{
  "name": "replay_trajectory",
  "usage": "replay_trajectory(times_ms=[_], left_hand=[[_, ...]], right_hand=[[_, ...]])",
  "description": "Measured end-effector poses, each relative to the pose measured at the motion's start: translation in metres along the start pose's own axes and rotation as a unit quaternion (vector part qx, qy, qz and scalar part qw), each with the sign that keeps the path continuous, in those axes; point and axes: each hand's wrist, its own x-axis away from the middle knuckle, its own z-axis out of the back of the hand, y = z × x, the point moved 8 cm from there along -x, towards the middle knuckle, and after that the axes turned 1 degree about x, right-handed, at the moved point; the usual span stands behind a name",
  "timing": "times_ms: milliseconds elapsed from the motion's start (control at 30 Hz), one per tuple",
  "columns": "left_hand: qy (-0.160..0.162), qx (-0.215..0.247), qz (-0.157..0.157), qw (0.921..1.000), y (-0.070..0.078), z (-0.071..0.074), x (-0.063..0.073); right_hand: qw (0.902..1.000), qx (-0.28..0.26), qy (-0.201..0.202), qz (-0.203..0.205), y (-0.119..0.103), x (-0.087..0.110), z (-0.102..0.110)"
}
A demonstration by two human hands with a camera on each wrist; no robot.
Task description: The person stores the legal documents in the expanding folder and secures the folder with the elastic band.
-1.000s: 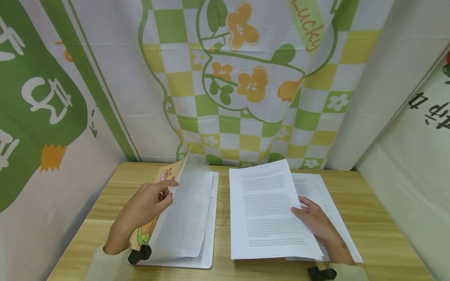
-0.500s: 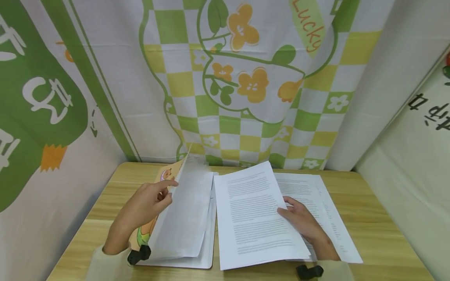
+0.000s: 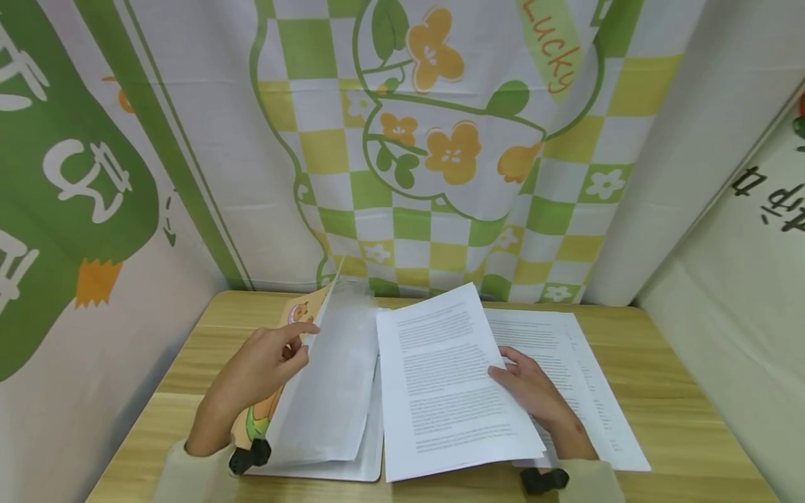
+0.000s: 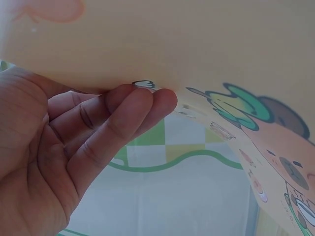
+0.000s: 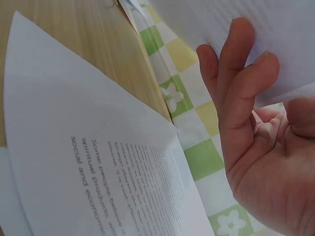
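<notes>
On the left of the table lies a folder with a white back and translucent inner sleeves (image 3: 330,391). My left hand (image 3: 260,367) pinches the edge of its cartoon-printed front cover (image 4: 197,49), which stands tilted up. Between the folder and the right side, my right hand (image 3: 534,395) grips the right edge of a few printed sheets (image 3: 449,384), thumb on top and fingers behind. Their left edge overlaps the folder's right side. Under and right of them, more printed sheets (image 3: 594,391) lie on the table, seen close in the right wrist view.
The wooden table (image 3: 679,391) ends at a patterned curtain (image 3: 409,230) behind it. Cloth walls (image 3: 742,300) rise on the left and right sides.
My right hand has moved left with the held sheets, which now overlap the folder's right side and uncover more of the sheets on the table. The left hand and cover stay put.
</notes>
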Motion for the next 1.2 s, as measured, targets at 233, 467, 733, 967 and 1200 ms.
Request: replay_trajectory(times_ms=[233, 467, 733, 967, 1200], left_hand=[[-0.002, -0.001, 0.002, 1.0, 0.0, 0.0, 0.0], [0.002, -0.003, 0.001, 1.0, -0.001, 0.0, -0.001], [0.002, -0.004, -0.003, 1.0, -0.001, 0.0, -0.001], [0.0, -0.002, -0.004, 1.0, -0.001, -0.001, -0.001], [-0.004, 0.001, 0.0, 1.0, -0.001, -0.002, 0.0]], right_hand=[[0.9996, 0.011, 0.024, -0.012, 0.003, -0.002, 0.007], [1.0, -0.002, 0.004, -0.008, 0.002, -0.005, -0.001], [0.9996, -0.011, -0.022, 0.015, -0.002, -0.006, -0.014], [0.9998, -0.017, -0.013, 0.007, -0.005, -0.006, -0.015], [0.9987, -0.035, -0.031, 0.02, -0.007, -0.01, -0.023]])
